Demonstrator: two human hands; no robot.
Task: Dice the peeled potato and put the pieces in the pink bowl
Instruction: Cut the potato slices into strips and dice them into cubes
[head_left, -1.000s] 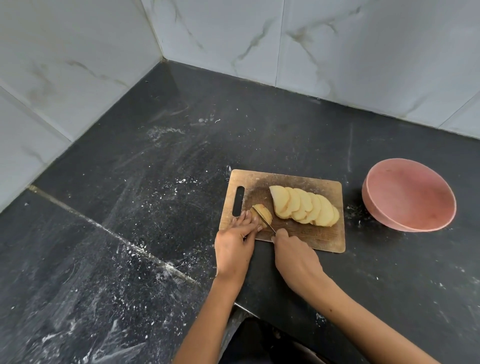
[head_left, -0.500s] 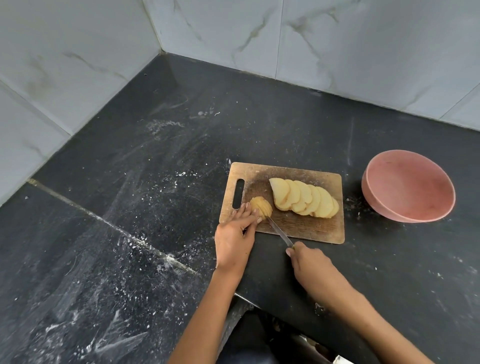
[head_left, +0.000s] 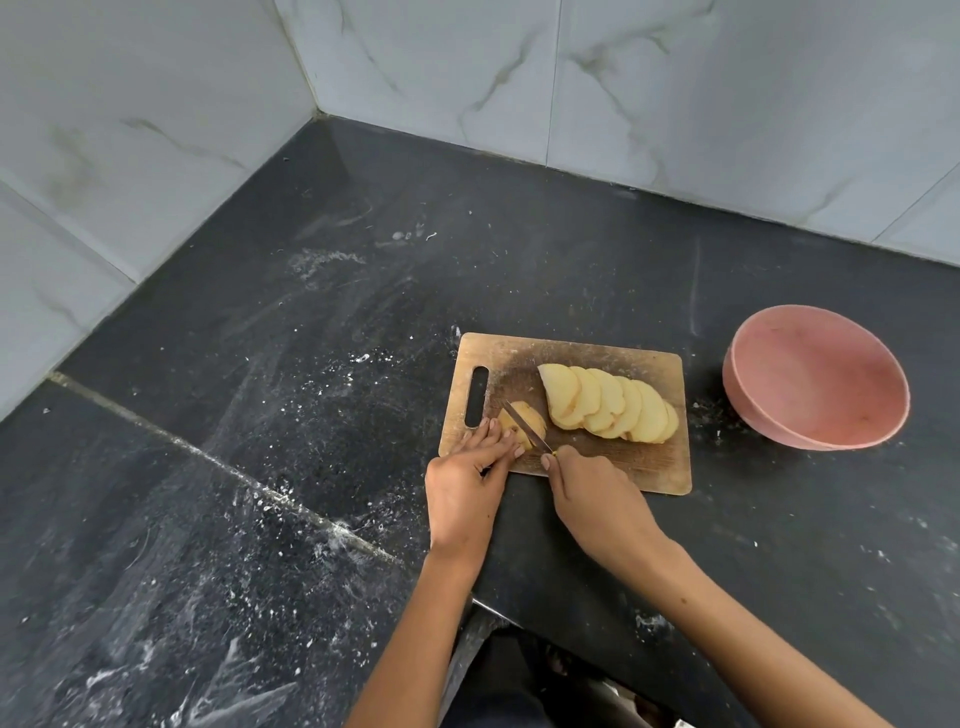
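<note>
- Black stone counter (head_left: 260, 467), matte, dusted with white powder, a pale seam running across it.
- My left hand (head_left: 462, 483) pins the potato end (head_left: 535, 423) with straight fingertips; my right hand (head_left: 597, 499) grips the knife (head_left: 524, 425), blade on that piece.
- Worn wooden board (head_left: 649, 467), rectangular, slot handle; fanned pale slices (head_left: 608, 405) lie on it.
- Round pink bowl (head_left: 815, 379) right of the board.
- Glossy veined marble tiles (head_left: 467, 67) form the corner behind.
</note>
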